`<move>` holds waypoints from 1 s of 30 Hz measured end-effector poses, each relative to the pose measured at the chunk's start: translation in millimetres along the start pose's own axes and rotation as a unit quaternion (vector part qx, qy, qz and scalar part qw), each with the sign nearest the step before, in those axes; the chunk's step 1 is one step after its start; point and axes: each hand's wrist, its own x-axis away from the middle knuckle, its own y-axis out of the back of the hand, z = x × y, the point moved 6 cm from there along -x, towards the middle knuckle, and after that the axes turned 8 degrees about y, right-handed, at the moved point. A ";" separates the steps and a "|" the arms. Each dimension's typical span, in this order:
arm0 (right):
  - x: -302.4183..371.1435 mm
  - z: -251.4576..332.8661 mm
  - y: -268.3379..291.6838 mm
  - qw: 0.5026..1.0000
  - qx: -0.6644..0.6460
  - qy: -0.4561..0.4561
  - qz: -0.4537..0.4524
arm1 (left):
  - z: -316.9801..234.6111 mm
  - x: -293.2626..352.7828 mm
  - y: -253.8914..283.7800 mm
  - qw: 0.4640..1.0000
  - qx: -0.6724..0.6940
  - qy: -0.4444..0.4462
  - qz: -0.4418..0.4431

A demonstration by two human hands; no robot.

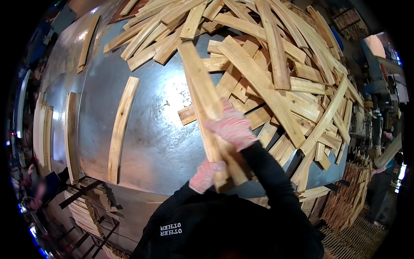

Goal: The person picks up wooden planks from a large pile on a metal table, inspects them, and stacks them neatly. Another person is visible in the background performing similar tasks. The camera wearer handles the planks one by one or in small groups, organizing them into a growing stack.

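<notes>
Both my hands wear pink-and-white knit gloves. My right hand (233, 127) is closed over the middle of a long pale wooden board (198, 73), which slants from the pile's edge toward my body. Alongside its left edge runs a second wooden board (206, 136). My left hand (207, 176) is closed round the near end of that second board, close to my chest; its fingertips are partly hidden by the wood. The near ends of the boards are blurred, so I cannot tell exactly how they overlap. A short board end (187, 115) sticks out beside them on the left.
A large heap of loose wooden boards (267, 95) covers the right and far side of the metal table (151, 146). Single boards (123, 129) lie on the left, with a standing row (42, 134) at the left edge. Stacked wood strips (347, 194) are at the right. People are at both sides.
</notes>
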 end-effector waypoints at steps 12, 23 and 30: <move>32.8 -175.2 92.7 0.935 0.227 0.052 -0.269 | -92.6 176.8 195.0 0.673 -0.500 -0.058 -0.542; 19.7 -10.6 -26.5 0.895 0.280 0.317 -0.143 | -111.4 216.7 253.2 0.680 -0.538 -0.071 -0.492; 18.7 44.2 -22.4 0.856 0.288 0.385 -0.192 | -119.2 261.8 371.2 0.530 -0.575 -0.065 -0.620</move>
